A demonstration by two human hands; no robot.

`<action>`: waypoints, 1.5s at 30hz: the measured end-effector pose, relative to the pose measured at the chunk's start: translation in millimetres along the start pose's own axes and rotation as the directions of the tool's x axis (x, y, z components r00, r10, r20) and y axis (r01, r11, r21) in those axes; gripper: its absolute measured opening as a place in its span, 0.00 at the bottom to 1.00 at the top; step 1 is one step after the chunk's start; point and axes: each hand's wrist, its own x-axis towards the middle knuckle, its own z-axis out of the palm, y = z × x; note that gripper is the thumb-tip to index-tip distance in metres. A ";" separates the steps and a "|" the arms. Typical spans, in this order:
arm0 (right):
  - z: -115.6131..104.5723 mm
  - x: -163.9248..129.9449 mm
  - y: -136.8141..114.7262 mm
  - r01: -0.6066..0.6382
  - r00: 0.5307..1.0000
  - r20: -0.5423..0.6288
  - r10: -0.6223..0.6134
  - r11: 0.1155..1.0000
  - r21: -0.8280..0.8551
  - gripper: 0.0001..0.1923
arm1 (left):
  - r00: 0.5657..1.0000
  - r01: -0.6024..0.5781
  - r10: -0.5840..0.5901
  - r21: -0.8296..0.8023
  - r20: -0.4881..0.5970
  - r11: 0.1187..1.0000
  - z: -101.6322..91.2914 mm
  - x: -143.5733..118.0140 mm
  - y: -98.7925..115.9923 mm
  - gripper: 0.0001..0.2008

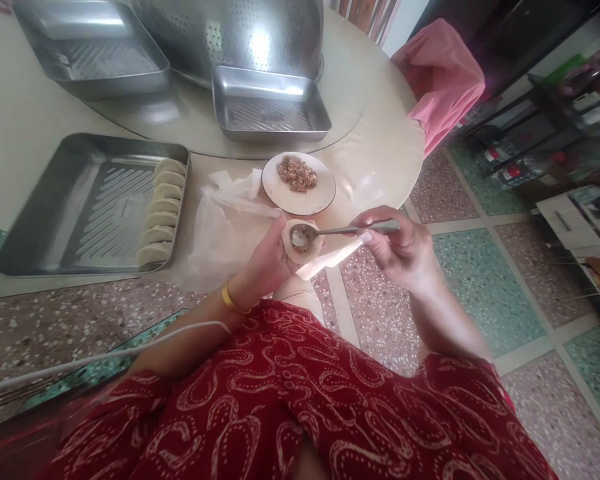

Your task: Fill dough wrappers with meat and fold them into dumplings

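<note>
My left hand [267, 260] holds a round, pale dumpling wrapper [296, 255] near the table's front edge. In my right hand [395, 247] is a metal spoon [337, 231], gripped by its handle between thumb and fingers. The spoon's bowl rests over the middle of the wrapper, with a little filling showing under its lower edge. Just beyond stands a white plate [275, 191] with a mound of minced filling [297, 175]. To the left, a large metal tray [100, 207] has a row of several folded dumplings [161, 219] along its right side.
Thin white plastic [215, 227] lies between tray and plate. Two more metal trays, a smaller one [273, 133] and another [115, 80], stand farther back before a big perforated metal colander [240, 33]. A pink cloth-covered chair [445, 73] is beyond the table's right edge.
</note>
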 end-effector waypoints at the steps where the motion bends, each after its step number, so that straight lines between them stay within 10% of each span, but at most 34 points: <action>1: -0.3 0.6 0.1 0.015 1.000 0.005 -0.015 1.000 0.002 0.05 | 1.000 0.012 -0.012 -0.005 0.005 1.000 0.3 -0.7 1.2 0.27; 17: -7.4 -7.1 11.2 0.166 0.985 -0.010 -0.171 0.940 0.298 0.12 | 0.998 0.019 -0.017 -0.031 0.053 0.999 0.8 -5.2 16.5 0.26; 45: -10.0 -11.9 12.6 0.235 0.972 -0.054 -0.230 0.931 0.280 0.15 | 0.998 0.019 -0.015 -0.047 0.069 0.999 0.0 -4.3 14.2 0.24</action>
